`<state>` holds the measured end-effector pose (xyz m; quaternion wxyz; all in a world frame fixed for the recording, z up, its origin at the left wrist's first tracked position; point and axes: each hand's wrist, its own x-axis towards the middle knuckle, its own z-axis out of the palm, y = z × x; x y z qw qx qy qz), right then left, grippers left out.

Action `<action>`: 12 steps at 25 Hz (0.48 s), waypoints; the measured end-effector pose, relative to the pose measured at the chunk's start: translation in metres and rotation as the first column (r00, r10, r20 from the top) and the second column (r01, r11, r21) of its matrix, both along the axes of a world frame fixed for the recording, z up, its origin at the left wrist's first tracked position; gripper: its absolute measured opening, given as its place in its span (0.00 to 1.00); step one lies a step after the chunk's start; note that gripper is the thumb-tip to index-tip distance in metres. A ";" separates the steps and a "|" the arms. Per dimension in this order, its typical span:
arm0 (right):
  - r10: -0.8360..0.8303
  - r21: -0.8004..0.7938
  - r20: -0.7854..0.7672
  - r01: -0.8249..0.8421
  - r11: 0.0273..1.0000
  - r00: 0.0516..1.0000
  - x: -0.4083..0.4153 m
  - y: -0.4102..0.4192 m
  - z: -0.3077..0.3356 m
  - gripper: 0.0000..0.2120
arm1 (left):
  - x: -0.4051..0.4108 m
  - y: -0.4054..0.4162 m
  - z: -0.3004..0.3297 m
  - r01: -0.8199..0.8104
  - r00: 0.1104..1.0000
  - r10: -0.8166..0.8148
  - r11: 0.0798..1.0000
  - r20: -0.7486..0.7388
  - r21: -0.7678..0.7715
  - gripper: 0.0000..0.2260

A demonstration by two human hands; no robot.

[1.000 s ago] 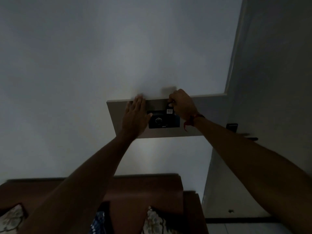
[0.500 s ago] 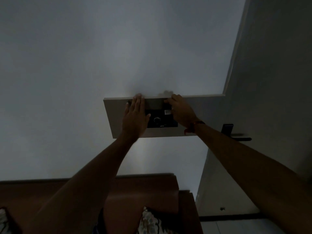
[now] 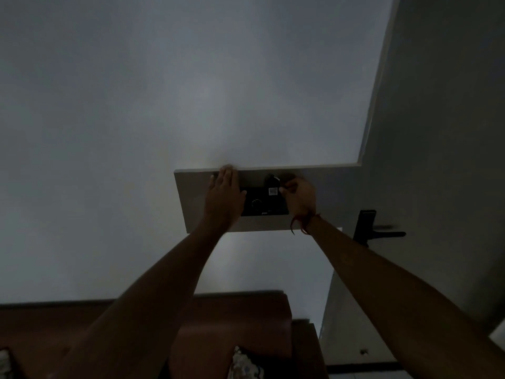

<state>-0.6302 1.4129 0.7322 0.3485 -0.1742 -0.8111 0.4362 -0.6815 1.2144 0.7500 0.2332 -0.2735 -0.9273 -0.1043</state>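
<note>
A black box-shaped device (image 3: 263, 202) with a round knob and a white sticker sits against a pale shelf board (image 3: 195, 206) high on the wall. My left hand (image 3: 224, 195) lies flat on the board with straight fingers, and its palm edge touches the device's left side. My right hand (image 3: 299, 198), with a red thread at the wrist, has curled fingers. It pinches a small dark part (image 3: 271, 179) at the device's upper right corner. The dim light hides what that part is.
A grey door with a black lever handle (image 3: 367, 228) stands to the right. Below are a brown wooden headboard (image 3: 240, 315) and a patterned cushion (image 3: 246, 365). A plain white wall fills the rest of the view.
My right hand has drawn back from the board's top edge to the device's right side, and its fingers have curled onto the small dark part. My left hand stays flat.
</note>
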 end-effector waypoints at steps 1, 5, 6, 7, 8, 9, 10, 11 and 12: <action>-0.009 -0.022 0.000 0.009 1.000 1.000 -0.001 0.000 0.002 0.09 | 0.000 0.000 0.001 0.003 1.000 -0.003 1.000 0.004 0.002 0.31; -0.023 -0.085 -0.030 0.020 0.996 0.999 -0.004 -0.004 0.008 0.07 | 0.000 0.000 0.002 0.010 1.000 -0.010 1.000 0.016 0.008 0.30; -0.014 -0.083 -0.059 0.009 0.996 0.998 -0.003 -0.007 0.009 0.09 | 0.000 0.000 0.003 0.012 1.000 -0.013 1.000 0.020 0.007 0.30; 0.013 -0.061 -0.100 -0.019 0.998 0.995 -0.001 -0.008 0.010 0.10 | 0.000 0.000 0.003 0.014 1.000 -0.015 1.000 0.025 0.006 0.30; 0.052 -0.010 -0.130 -0.054 0.998 0.990 -0.001 -0.009 0.010 0.11 | 0.000 0.000 0.003 0.016 1.000 -0.016 1.000 0.025 0.005 0.30; 0.091 0.063 -0.128 -0.083 0.995 0.988 -0.001 -0.010 0.010 0.12 | 0.000 0.000 0.003 0.017 1.000 -0.017 1.000 0.022 0.006 0.30; 0.109 0.140 -0.094 -0.095 0.986 0.990 -0.001 -0.011 0.010 0.13 | 0.000 -0.001 0.003 0.019 1.000 -0.019 1.000 0.019 0.008 0.29; 0.108 0.204 -0.055 -0.095 0.974 0.993 -0.001 -0.010 0.010 0.13 | 0.000 -0.002 0.004 0.023 1.000 -0.023 1.000 0.019 0.009 0.29; 0.097 0.247 -0.033 -0.085 0.965 0.995 -0.001 -0.009 0.011 0.13 | 0.000 -0.002 0.004 0.025 0.999 -0.025 1.000 0.021 0.007 0.29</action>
